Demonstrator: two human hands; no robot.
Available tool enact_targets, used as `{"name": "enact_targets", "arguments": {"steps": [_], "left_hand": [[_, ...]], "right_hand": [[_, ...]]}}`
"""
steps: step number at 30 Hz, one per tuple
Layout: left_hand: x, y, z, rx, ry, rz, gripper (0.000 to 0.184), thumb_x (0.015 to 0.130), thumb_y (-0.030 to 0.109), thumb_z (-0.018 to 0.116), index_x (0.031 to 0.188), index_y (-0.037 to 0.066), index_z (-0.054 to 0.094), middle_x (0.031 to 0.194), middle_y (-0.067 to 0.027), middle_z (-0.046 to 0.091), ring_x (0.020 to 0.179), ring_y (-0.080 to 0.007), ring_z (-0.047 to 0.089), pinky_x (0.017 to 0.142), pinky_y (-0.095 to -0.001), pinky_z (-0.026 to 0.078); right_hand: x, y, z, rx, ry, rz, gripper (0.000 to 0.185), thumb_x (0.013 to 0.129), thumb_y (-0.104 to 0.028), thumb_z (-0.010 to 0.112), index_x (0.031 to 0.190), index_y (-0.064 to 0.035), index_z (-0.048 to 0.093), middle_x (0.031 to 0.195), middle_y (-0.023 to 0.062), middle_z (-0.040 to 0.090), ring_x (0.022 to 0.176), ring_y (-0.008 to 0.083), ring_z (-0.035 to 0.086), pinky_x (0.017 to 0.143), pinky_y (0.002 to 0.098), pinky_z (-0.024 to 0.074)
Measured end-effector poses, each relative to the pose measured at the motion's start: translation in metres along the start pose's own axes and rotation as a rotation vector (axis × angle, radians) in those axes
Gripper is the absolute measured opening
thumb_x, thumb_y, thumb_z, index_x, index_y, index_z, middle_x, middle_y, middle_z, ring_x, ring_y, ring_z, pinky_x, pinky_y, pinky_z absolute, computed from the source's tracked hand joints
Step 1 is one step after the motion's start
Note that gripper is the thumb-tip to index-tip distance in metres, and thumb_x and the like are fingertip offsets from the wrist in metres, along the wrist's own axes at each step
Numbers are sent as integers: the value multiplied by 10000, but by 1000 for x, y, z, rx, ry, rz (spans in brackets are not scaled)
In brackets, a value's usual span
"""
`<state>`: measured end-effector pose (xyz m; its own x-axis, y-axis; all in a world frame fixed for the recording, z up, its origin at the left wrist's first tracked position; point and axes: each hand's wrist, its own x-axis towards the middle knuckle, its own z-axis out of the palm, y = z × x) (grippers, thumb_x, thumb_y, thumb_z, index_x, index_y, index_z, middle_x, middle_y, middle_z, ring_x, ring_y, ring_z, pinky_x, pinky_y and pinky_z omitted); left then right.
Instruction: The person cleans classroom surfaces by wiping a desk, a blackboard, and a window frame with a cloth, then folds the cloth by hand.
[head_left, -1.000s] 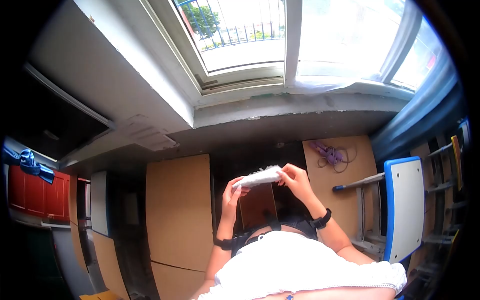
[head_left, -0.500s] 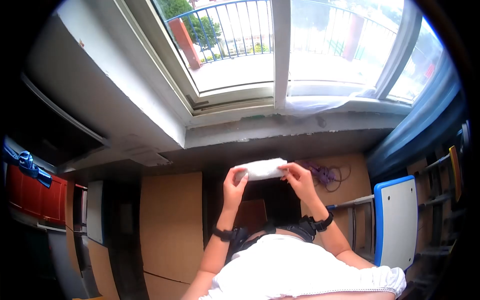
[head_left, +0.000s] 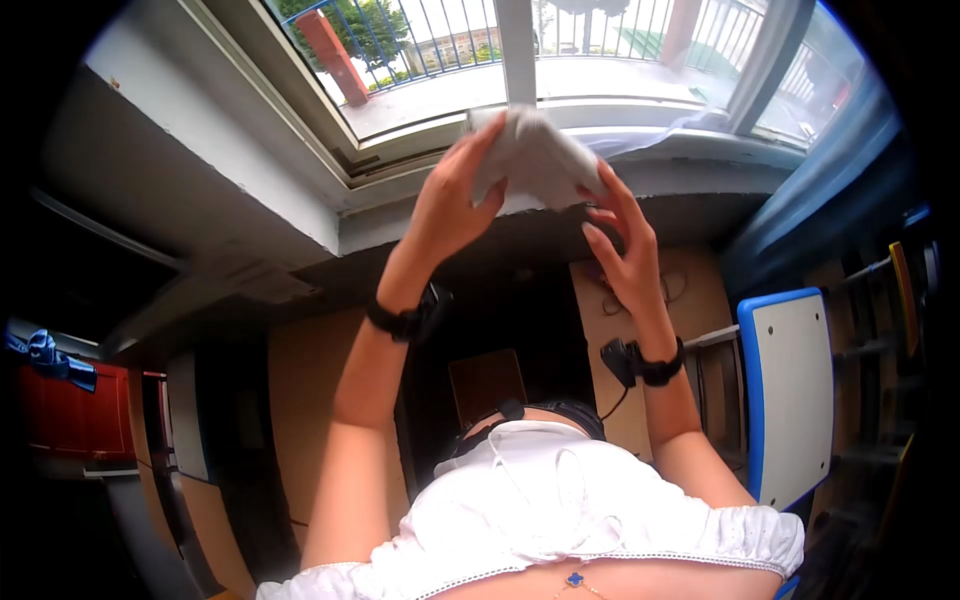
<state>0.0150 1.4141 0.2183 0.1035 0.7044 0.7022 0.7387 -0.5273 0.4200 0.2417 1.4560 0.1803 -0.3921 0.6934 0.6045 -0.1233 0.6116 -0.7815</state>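
A folded white cloth, blurred by motion, is held up in front of the window sill between my two hands. My left hand grips its left end, fingers along the outer side and thumb on the near side. At the right end, the fingers of my right hand are curled against the cloth's edge, while that thumb stands apart below it. Black bands with small boxes circle both wrists; a cable hangs from the right one.
Beyond the cloth is a window frame with a balcony railing outside. A blue curtain hangs at the right, above a blue-edged white chair. Brown desk tops stand below on both sides. A thin cord lies on the right desk.
Both hands have risen toward the window with the cloth. The cloth has gone from a flat, narrow strip to a wider, bent shape. My right thumb has moved away from it.
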Motion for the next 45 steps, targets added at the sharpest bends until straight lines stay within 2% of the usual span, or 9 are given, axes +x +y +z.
{"name": "enact_targets", "arguments": {"steps": [3, 5, 12, 15, 21, 32, 35, 40, 45], "left_hand": [[47, -8, 3, 338, -59, 125, 896, 687, 4, 637, 1469, 72, 204, 1219, -211, 536, 1211, -395, 451, 1061, -442, 341], [78, -33, 13, 569, 15, 174, 893, 705, 76, 632, 1477, 82, 185, 1201, -191, 541, 1223, -369, 443, 1088, -473, 284], [102, -74, 43, 690, 96, 158, 788, 751, 181, 621, 1455, 115, 273, 1294, -140, 506, 1293, -303, 401, 1074, -595, 240], [95, -84, 46, 796, 0, 122, 778, 740, 173, 626, 1447, 125, 302, 1271, -137, 518, 1281, -292, 410, 1068, -605, 247], [88, -85, 48, 740, 5, 141, 815, 712, 127, 644, 1453, 153, 304, 1186, -103, 549, 1224, -267, 444, 1047, -600, 285], [73, -100, 66, 781, -123, 84, 769, 751, 178, 633, 1449, 198, 312, 1283, -49, 495, 1271, -231, 401, 1075, -590, 241], [64, -108, 78, 760, -99, 128, 861, 706, 168, 658, 1471, 186, 262, 1247, -58, 505, 1238, -250, 418, 1055, -597, 249], [65, -100, 75, 794, -77, 207, 840, 723, 184, 650, 1468, 175, 262, 1202, -65, 535, 1219, -260, 442, 1059, -601, 236], [118, -73, 42, 677, 183, 164, 790, 733, 195, 665, 1438, 158, 310, 1217, -84, 542, 1240, -257, 432, 1069, -617, 199]], "right_hand": [[40, 9, 15, 57, -11, -88, 685, 862, -189, 643, 1445, -67, 304, 1395, 126, 447, 1235, 232, 493, 954, 367, 440], [73, 24, 26, 137, -17, -100, 734, 869, -212, 650, 1461, -49, 248, 1417, 141, 407, 1286, 241, 439, 981, 376, 419], [115, 63, 43, 317, -44, 24, 729, 896, -221, 628, 1463, -18, 217, 1408, 176, 383, 1321, 259, 376, 1000, 363, 396], [108, 80, 44, 433, -72, 51, 716, 900, -188, 615, 1470, -28, 212, 1413, 158, 386, 1313, 241, 384, 984, 341, 402], [100, 111, 44, 391, -65, 111, 677, 902, -138, 600, 1454, 6, 235, 1438, 158, 361, 1334, 240, 368, 991, 328, 400], [85, 145, 55, 337, -53, 183, 743, 881, -163, 630, 1469, -15, 202, 1459, 153, 353, 1343, 237, 369, 1014, 363, 359], [77, 152, 58, 338, -49, 201, 762, 880, -164, 630, 1477, -24, 178, 1463, 146, 351, 1345, 240, 367, 1023, 366, 349], [75, 125, 50, 316, -82, 237, 750, 881, -146, 621, 1469, 4, 180, 1439, 163, 367, 1324, 242, 385, 1024, 356, 356], [122, 58, 37, 449, -78, -30, 727, 886, -137, 618, 1457, 25, 199, 1396, 159, 401, 1298, 230, 404, 999, 357, 392]]}}
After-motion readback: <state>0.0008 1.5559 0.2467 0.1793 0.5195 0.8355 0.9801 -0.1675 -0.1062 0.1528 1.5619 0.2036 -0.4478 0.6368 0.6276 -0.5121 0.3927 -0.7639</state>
